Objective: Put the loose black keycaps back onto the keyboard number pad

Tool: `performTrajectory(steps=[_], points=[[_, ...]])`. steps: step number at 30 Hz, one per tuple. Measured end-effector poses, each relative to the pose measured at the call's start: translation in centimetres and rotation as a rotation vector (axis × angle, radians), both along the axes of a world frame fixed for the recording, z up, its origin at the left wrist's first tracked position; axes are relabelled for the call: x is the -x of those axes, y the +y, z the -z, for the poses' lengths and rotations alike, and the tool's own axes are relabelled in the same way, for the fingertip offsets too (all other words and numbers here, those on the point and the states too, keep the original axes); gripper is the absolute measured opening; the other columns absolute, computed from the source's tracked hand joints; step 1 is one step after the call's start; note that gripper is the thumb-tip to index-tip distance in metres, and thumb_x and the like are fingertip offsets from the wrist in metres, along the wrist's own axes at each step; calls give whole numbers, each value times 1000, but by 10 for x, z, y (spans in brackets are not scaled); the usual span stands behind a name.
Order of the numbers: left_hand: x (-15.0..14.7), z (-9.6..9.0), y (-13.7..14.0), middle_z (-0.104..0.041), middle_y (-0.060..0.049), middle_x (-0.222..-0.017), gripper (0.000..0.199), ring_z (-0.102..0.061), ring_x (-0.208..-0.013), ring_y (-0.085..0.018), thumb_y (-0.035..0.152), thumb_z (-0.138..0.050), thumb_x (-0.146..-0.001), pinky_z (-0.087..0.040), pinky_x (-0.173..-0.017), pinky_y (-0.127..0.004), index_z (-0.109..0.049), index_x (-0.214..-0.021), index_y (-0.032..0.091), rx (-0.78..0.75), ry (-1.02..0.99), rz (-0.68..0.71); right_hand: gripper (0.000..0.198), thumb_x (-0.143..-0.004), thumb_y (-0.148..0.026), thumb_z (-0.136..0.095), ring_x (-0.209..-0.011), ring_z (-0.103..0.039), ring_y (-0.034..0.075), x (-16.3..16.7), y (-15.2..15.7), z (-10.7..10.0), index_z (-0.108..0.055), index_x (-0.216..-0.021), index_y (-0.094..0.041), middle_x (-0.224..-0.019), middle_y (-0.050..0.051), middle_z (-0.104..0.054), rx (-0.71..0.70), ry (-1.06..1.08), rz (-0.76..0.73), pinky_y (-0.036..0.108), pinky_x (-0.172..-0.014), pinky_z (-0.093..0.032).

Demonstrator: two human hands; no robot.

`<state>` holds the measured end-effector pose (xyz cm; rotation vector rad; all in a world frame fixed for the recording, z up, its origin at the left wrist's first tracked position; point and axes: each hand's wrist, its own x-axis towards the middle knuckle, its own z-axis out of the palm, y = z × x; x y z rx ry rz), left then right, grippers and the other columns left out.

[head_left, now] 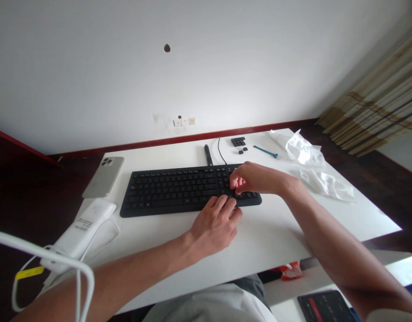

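A black keyboard [172, 190] lies across the white table. My left hand [215, 223] rests at its front edge, right of the middle, with bent fingers slightly apart and fingertips touching the edge. Above the number pad at the right end, my right hand [254, 177] is curled, thumb and fingers drawn together; whatever is between them is hidden. Behind the keyboard lie a block of black keycaps [238, 141] and two loose keycaps [241, 152]. A teal stick-like tool [266, 151] is to their right.
At the left are a phone [105, 176], a white power strip [81, 230] and a white cable [44, 248]. Behind the keyboard are a black pen-like object [208, 155] and its cord [221, 150]. Crumpled clear plastic bags [304, 150] lie at the right of the table [179, 264].
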<state>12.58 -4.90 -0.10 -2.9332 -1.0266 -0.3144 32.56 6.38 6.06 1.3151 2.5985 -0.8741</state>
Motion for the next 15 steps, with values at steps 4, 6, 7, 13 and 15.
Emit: performTrajectory(steps=[4, 6, 7, 13, 15], points=[[0, 1, 0, -60, -12, -118, 19, -53, -109, -28, 27, -57, -98, -47, -90, -43, -64, -113, 17, -1, -6, -1, 16, -79, -18, -72, -82, -71, 19, -4, 3, 1, -78, -93, -23, -87, 1, -77, 36, 28, -45, 28, -72, -53], [-1, 1, 1, -60, -12, -116, 18, -53, -108, -28, 26, -56, -98, -47, -90, -43, -64, -112, 17, -2, -12, 2, 17, -79, -18, -72, -83, -72, 19, -6, 3, 0, -77, -95, -23, -88, 1, -77, 40, 38, -58, 29, -73, -54], [-1, 1, 1, -60, -11, -116, 18, -53, -108, -28, 25, -56, -98, -47, -90, -43, -64, -111, 17, -2, -15, 3, 18, -79, -18, -72, -84, -72, 19, -6, 3, 0, -77, -96, -22, -89, 1, -78, 44, 44, -60, 29, -74, -54], [-1, 3, 1, -62, -11, -120, 21, -54, -113, -28, 25, -58, -96, -48, -94, -43, -64, -115, 18, 12, -37, -10, 20, -83, -29, -75, -83, -71, 18, -11, 6, -7, -77, -101, -22, -90, 2, -78, 46, 116, -65, 28, -74, -54], [0, 3, 2, -61, -12, -128, 30, -53, -119, -29, 26, -59, -95, -47, -99, -45, -63, -124, 19, 4, -62, -20, 22, -86, -36, -72, -83, -70, 18, -16, 11, -9, -78, -102, -22, -90, 2, -77, -28, 173, -25, 28, -75, -53]])
